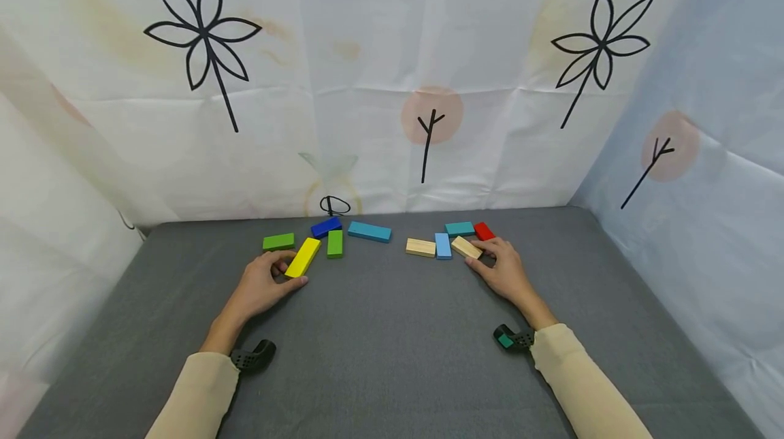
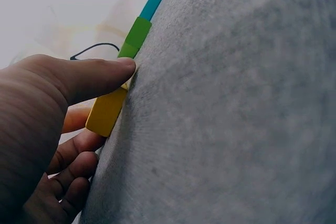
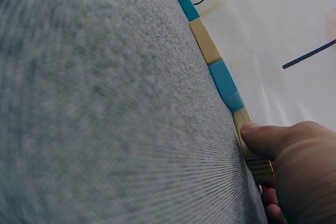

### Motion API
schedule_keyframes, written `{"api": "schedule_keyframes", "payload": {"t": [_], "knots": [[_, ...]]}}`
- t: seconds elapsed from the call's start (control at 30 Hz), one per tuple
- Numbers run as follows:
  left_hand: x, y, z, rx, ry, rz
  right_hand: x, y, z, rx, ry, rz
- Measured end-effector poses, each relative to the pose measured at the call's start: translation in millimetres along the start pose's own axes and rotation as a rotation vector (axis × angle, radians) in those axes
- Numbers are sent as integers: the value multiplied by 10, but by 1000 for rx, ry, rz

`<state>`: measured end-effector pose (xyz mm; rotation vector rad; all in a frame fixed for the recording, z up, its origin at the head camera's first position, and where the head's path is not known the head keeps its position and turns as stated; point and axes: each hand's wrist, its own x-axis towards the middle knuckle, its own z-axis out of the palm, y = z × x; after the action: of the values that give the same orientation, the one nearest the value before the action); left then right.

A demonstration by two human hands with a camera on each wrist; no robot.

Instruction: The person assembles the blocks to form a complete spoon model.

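On the left of the table, my left hand holds a yellow block between thumb and fingers. The left wrist view shows the thumb across one side of this yellow block, low against the cloth. A green block, a dark blue block and an upright-lying green block are close by. Over on the right, my right hand pinches a natural wood block. Next to it are a light blue block, a teal block and a red block, partly by the fingers.
Between the two groups are a blue block and another natural wood block. A grey cloth covers the table. White fabric with drawn flowers hangs behind it, and more fabric hangs along the right side.
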<state>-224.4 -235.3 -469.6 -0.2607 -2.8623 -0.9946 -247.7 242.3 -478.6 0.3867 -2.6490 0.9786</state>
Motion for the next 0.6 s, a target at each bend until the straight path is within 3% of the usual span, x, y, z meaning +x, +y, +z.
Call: {"api": "schedule_keyframes", "payload": {"t": [0.4,0.6], "knots": [[21,119,47,-28,-47,-6,6,12,-3,5,-7,9],[48,103,-7,-65,-112,-7,6,19,8,8,-12,11]]}}
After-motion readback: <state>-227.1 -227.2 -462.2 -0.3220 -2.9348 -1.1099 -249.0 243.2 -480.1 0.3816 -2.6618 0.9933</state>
